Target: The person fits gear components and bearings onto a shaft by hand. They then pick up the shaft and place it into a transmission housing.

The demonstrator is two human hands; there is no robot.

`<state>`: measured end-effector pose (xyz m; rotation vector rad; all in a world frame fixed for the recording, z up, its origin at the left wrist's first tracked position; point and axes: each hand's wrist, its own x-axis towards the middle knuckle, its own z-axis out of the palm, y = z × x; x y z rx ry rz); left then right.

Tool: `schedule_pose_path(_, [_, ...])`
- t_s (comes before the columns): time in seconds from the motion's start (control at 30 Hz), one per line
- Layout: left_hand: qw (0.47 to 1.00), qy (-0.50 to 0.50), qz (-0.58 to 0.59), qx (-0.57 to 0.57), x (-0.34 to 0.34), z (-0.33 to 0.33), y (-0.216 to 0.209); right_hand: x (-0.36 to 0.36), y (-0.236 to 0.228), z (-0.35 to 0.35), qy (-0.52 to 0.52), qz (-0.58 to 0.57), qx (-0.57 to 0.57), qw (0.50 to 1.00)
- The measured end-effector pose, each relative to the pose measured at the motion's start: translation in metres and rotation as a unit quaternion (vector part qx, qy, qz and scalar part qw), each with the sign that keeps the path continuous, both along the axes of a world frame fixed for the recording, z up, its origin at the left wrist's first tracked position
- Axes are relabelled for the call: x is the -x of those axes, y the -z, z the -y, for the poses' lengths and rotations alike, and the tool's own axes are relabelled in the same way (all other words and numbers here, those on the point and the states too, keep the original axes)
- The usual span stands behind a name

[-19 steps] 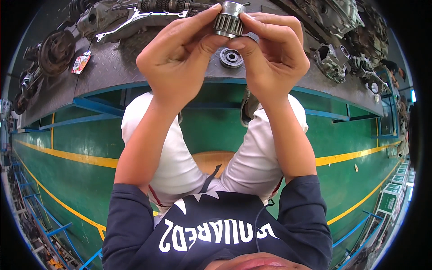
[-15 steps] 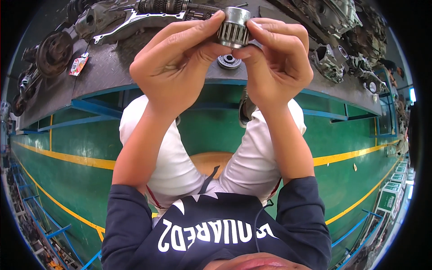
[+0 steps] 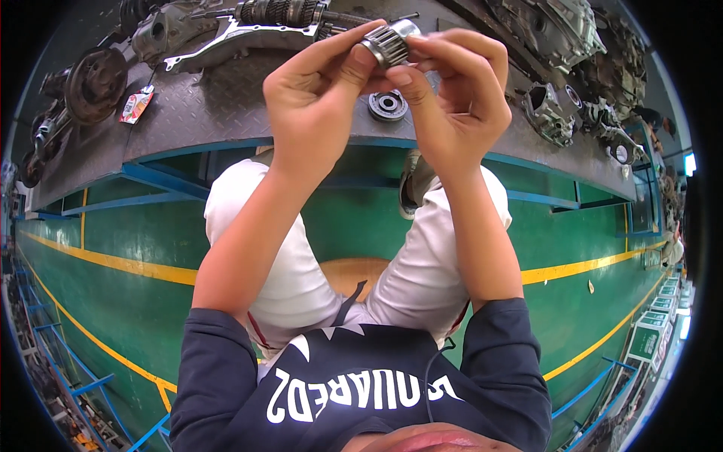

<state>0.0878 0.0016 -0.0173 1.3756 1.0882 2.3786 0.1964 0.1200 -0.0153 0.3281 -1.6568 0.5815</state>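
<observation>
A small silver needle roller bearing [image 3: 388, 44] with a smooth metal sleeve at one end is held up above the workbench's near edge. It leans, its smooth end pointing up and to the right. My left hand [image 3: 310, 105] pinches its lower left end between thumb and fingers. On the other side, my right hand [image 3: 461, 102] has thumb and index finger closed at its right end; the index fingertip is slightly blurred. Beyond and below my hands, a round metal ring-shaped part [image 3: 388, 106] lies flat on the bench.
The grey checkered metal workbench [image 3: 218, 113] has a blue frame. On it lie a gear shaft [image 3: 280, 12], a flanged casting [image 3: 233, 49], a rusty drum [image 3: 96, 87], a red-and-white packet [image 3: 137, 104] and gearbox housings [image 3: 553, 113]. A wooden stool [image 3: 350, 273] shows between my legs.
The bearing has tipped from upright to slanted, its smooth end turning to the right. My left hand has shifted right and rotated; my right fingers have moved around the bearing's end.
</observation>
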Motion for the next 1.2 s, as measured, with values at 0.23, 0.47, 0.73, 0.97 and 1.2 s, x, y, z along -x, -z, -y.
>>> schedule_pose_path(0.23, [0.967, 0.165, 0.113, 0.156, 0.019, 0.008, -0.004, -0.006, -0.005, -0.005, -0.109, 0.161, 0.122, 0.973])
schedule_pose_path(0.47, [0.958, 0.211, 0.136, 0.143, 0.016, 0.010, -0.009, -0.007, -0.003, -0.004, 0.023, 0.116, 0.106, 0.987])
schedule_pose_path(0.73, [0.973, 0.070, 0.035, 0.216, 0.018, 0.008, -0.006, -0.007, -0.006, -0.005, 0.082, 0.128, 0.009, 0.988])
schedule_pose_path(0.97, [0.971, 0.103, 0.082, 0.200, 0.025, 0.013, -0.005, -0.008, -0.002, -0.007, -0.061, 0.176, 0.091, 0.978])
schedule_pose_path(1.2, [0.959, 0.186, 0.068, 0.201, 0.031, 0.012, -0.001, -0.014, -0.002, -0.010, -0.117, 0.216, 0.099, 0.964])
